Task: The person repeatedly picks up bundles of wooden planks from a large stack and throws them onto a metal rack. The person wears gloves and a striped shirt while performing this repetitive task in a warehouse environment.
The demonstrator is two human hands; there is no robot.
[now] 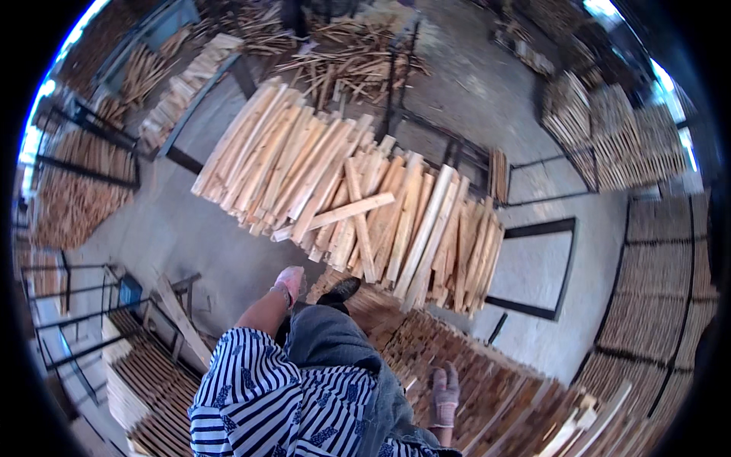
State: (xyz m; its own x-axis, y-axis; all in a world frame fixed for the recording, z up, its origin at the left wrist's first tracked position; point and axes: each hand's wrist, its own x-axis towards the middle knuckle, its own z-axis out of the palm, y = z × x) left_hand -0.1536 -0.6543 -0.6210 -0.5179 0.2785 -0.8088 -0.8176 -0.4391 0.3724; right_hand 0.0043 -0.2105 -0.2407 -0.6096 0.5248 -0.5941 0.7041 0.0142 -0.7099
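Observation:
My left hand (289, 282), in a pink work glove, hangs beside my leg with its fingers curled and nothing in it. My right hand (445, 396), in a grey-pink glove, hangs low over a neat stack of short wooden slats (472, 365), fingers loosely apart, holding nothing. Ahead of my black shoe (340, 290) lies a large loose pile of pale wooden planks (343, 198) on the concrete floor, one plank lying crosswise on top (346, 212).
Black metal racks (533, 266) frame the pile's right side. Stacked slat bundles (655, 305) line the right wall, more stacks sit at lower left (152, 388) and far left (76, 190). Scrap sticks (350, 61) litter the floor beyond.

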